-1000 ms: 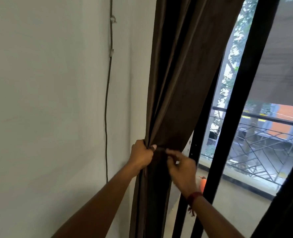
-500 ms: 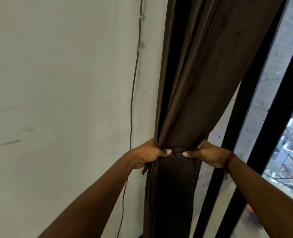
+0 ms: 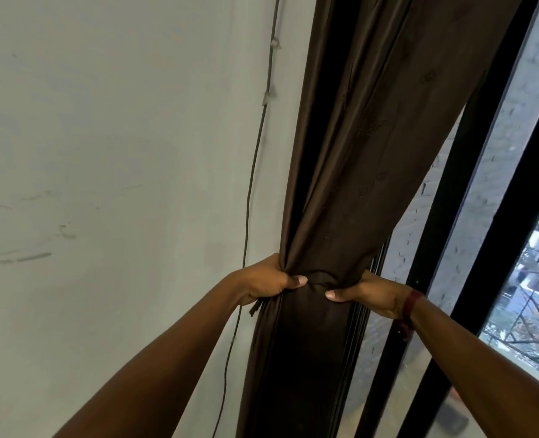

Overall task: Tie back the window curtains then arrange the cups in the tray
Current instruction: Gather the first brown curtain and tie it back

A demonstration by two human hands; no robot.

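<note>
Since a second ago the right hand point(image 3: 369, 294) has shifted from the front of the dark brown fabric curtain point(image 3: 356, 184) to its right edge, and a narrow brown tie-back band point(image 3: 317, 277) now crosses the gathered waist. The left hand point(image 3: 265, 279), at the curtain's left edge, curls its fingers round the folds and the band's end. The right hand pinches the curtain, thumb in front, fingers hidden behind. Left of the curtain a thin dark cable point(image 3: 252, 191) runs down the wall; right of it stands the black window frame point(image 3: 498, 216). Tying back looks under way; next the band's ends probably need drawing tight and fastening.
</note>
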